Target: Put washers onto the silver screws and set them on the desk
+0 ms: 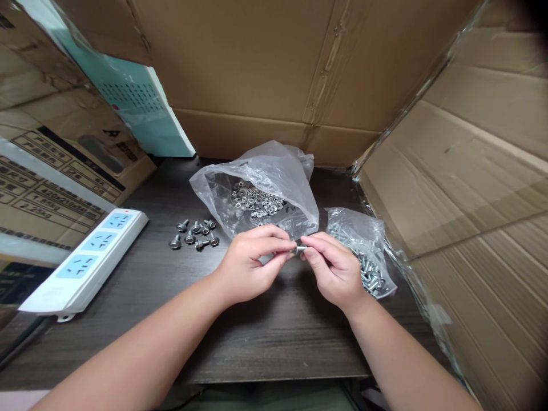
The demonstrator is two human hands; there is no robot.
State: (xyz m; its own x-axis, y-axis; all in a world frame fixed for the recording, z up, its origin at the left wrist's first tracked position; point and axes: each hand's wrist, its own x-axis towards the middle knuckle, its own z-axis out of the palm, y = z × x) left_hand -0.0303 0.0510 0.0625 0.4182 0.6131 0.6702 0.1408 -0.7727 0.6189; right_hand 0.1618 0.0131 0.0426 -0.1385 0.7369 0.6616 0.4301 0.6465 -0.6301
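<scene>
Between my two hands, over the middle of the dark table, is a small silver bolt (301,249). My left hand (254,262) pinches one end, where a washer may sit, though it is too small to tell. The fingertips of my right hand (336,265) grip the other end. Just beyond my hands lies an open clear plastic bag (278,171) with many washers (257,200) inside. A smaller clear bag (363,220) holding loose bolts (371,275) is beside my right hand. Several bolts with washers (194,234) rest in a group left of the large bag.
A white power strip (85,262) lies along the left side of the dark table (240,354). Cardboard walls (257,68) stand behind and on both sides. A light blue printed box (132,103) is at the back left.
</scene>
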